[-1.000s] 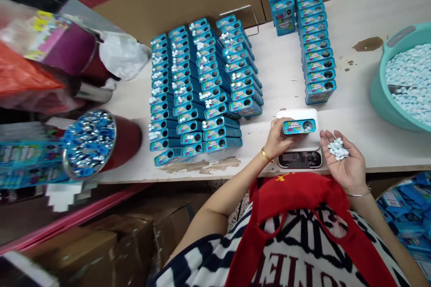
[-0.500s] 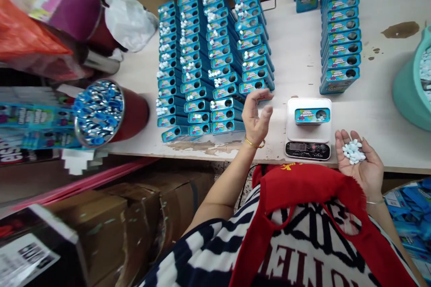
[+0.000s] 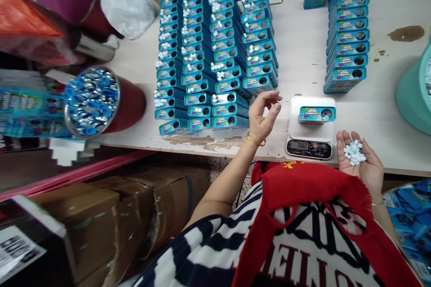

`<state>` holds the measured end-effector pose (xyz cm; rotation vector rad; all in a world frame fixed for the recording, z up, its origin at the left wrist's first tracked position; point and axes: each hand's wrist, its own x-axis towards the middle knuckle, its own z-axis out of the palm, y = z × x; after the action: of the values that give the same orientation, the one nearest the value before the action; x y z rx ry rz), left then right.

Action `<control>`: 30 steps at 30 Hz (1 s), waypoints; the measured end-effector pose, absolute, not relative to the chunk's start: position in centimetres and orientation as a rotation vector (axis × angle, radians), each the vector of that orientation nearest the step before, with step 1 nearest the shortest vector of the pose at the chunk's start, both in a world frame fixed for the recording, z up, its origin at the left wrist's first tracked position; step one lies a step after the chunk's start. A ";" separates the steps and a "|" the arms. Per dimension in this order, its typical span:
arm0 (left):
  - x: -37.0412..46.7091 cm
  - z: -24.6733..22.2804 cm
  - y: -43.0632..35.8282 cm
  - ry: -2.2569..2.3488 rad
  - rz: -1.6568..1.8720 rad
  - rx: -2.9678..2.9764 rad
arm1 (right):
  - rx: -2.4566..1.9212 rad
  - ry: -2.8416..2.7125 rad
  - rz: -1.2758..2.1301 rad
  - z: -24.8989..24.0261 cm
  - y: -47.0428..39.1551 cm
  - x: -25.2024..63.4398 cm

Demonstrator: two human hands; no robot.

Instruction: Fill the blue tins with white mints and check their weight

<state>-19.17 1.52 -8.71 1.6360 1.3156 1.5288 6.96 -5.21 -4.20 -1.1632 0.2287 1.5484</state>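
Note:
My right hand (image 3: 369, 167) is cupped palm up at the table's front edge, holding a small heap of white candies (image 3: 354, 152). To its left is a white digital scale (image 3: 293, 125) with its black display panel (image 3: 309, 149) facing me. On the scale stands a blue candy tin (image 3: 317, 114), its round top hole showing white candies inside. My left hand (image 3: 263, 119) hovers left of the scale, thumb and fingers curved and apart, with nothing in it. Just beyond it, rows of blue tins (image 3: 224, 85) stand upright, many with white candies lying on top.
Another column of tins (image 3: 346, 60) stands behind the scale on the right. A turquoise tub (image 3: 409, 94) of white candies sits at the right edge. On the left are a red bucket (image 3: 133, 105) of blue-and-silver pieces and a white plastic bag (image 3: 129, 6). Cardboard boxes (image 3: 134, 215) lie below the table.
The scale display has changed and shows digits. My left hand has moved slightly right with its fingers more curled. The camera view has shifted a little; my right hand keeps the candies.

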 end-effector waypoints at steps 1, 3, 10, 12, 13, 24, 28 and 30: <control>-19.0 -8.7 1.5 1.288 1.520 1.649 | -1.163 0.227 1.548 -4.2 -5.2 6.9; -18.8 -8.4 1.5 1.243 1.489 1.686 | -1.160 0.224 1.554 -4.3 -5.3 6.9; -17.7 -8.6 1.8 1.172 1.247 1.879 | -1.123 0.203 1.603 -4.6 -5.3 6.9; -17.1 -9.2 2.1 1.166 1.146 1.939 | -1.114 0.208 1.615 -4.7 -5.2 6.7; -16.7 -9.4 2.2 1.153 1.102 1.976 | -1.109 0.215 1.620 -4.7 -5.1 6.5; -14.8 -5.6 0.5 1.039 1.102 2.930 | -1.018 0.403 1.634 -3.9 -2.8 3.5; -15.0 -6.6 0.2 1.122 1.168 2.823 | -1.023 0.429 1.677 -3.7 -2.7 3.3; -15.0 -7.2 0.1 1.158 1.194 2.726 | -1.000 0.438 1.677 -3.9 -2.9 3.3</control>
<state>-14.98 0.08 -7.21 2.7263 1.1585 1.1942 3.32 -2.87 -3.87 -1.0005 0.4384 1.6775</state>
